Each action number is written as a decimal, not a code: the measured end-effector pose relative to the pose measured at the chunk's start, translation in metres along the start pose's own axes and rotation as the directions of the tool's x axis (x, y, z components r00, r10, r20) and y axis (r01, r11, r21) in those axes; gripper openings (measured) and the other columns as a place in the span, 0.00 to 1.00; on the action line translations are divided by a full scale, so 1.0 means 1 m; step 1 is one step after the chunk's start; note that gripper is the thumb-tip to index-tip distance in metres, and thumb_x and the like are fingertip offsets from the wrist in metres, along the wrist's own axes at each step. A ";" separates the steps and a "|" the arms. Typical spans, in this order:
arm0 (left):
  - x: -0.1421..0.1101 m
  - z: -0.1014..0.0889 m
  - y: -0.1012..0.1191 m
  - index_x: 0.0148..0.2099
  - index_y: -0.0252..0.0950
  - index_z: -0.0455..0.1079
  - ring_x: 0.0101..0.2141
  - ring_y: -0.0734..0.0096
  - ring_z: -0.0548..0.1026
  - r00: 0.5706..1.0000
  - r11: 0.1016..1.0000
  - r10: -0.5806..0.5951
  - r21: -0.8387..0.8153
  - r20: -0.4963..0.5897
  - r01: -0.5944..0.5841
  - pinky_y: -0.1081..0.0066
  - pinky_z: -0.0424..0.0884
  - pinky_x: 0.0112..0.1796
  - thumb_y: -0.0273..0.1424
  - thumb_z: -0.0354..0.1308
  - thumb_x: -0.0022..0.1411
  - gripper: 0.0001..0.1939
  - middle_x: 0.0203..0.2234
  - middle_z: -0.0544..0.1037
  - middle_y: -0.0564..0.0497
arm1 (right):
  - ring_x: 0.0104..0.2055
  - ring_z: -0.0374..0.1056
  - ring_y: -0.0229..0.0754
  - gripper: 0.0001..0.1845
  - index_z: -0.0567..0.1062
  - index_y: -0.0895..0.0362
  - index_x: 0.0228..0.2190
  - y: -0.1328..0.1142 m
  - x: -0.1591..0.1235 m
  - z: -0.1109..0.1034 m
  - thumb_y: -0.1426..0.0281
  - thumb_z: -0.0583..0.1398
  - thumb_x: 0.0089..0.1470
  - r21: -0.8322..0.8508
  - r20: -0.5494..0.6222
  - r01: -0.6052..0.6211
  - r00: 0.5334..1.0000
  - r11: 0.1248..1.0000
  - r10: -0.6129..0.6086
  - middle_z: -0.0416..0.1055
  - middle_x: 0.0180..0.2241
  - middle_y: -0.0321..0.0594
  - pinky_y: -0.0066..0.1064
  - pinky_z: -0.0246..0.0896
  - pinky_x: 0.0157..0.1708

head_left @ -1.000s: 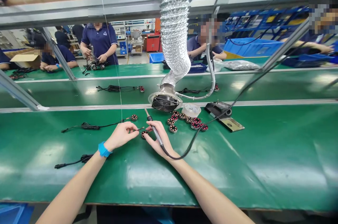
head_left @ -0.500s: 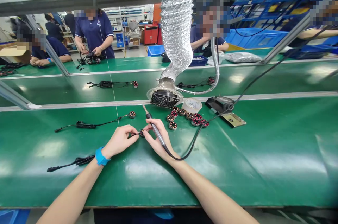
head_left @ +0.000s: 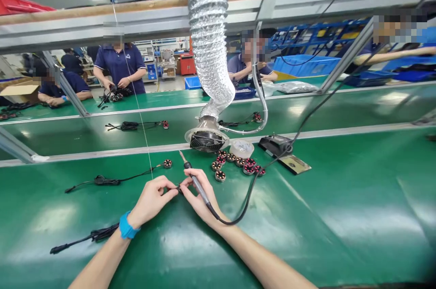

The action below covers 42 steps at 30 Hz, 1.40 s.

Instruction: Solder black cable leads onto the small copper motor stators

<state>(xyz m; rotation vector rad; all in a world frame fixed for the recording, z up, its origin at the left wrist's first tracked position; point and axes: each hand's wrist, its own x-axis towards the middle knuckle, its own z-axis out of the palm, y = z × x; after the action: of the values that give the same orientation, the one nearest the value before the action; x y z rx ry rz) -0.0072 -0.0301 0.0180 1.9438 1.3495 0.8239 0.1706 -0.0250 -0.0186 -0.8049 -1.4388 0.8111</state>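
Closely together, hands at small part

tabletop: glossy, smooth | duct: crinkled metal foil | soldering iron: metal tip, plastic-looking grip

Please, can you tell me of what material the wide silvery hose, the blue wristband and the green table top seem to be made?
The hose looks like thin metal foil: shiny, with crinkled ridges. The wristband could be rubber or fabric: plain blue, little shine. The table top seems a rubber or plastic covering, semi-gloss: it shows blurred light reflections and faint creases.
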 end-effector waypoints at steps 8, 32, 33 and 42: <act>-0.002 0.008 0.000 0.31 0.37 0.75 0.24 0.74 0.60 0.991 0.997 0.045 0.066 -0.126 -0.037 0.72 0.56 0.26 0.40 0.59 0.61 0.13 0.26 0.68 0.53 | 0.33 0.72 0.34 0.17 0.69 0.51 0.47 0.007 0.000 0.001 0.72 0.61 0.55 0.037 0.011 -0.069 0.998 0.997 0.068 0.64 0.42 0.38 0.31 0.72 0.39; -0.003 0.009 0.000 0.37 0.36 0.79 0.29 0.71 0.68 0.999 0.995 -0.044 -0.093 -0.028 0.041 0.72 0.62 0.30 0.42 0.56 0.63 0.16 0.29 0.75 0.49 | 0.33 0.71 0.34 0.20 0.69 0.51 0.48 0.010 -0.003 0.004 0.69 0.63 0.53 0.189 0.038 -0.155 0.988 0.970 0.150 0.67 0.43 0.40 0.31 0.71 0.40; -0.003 0.009 0.001 0.35 0.36 0.79 0.29 0.70 0.69 0.998 0.993 -0.050 -0.109 -0.031 0.046 0.72 0.62 0.31 0.42 0.56 0.63 0.16 0.28 0.75 0.49 | 0.33 0.71 0.34 0.20 0.69 0.51 0.48 0.010 -0.003 0.005 0.69 0.63 0.53 0.196 0.040 -0.155 0.988 0.968 0.150 0.67 0.43 0.40 0.31 0.71 0.40; -0.001 0.016 -0.001 0.32 0.33 0.76 0.25 0.71 0.68 0.980 0.946 -0.191 -0.274 -0.050 0.171 0.72 0.63 0.28 0.42 0.60 0.57 0.15 0.22 0.74 0.51 | 0.31 0.71 0.33 0.20 0.70 0.52 0.46 0.010 -0.004 0.007 0.69 0.65 0.50 0.233 0.031 -0.207 0.978 0.950 0.205 0.68 0.42 0.40 0.30 0.71 0.38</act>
<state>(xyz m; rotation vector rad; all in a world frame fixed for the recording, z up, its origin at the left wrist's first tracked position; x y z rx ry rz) 0.0044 -0.0335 0.0078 1.5689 1.3589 0.9446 0.1633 -0.0234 -0.0294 -0.7785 -1.2479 1.1220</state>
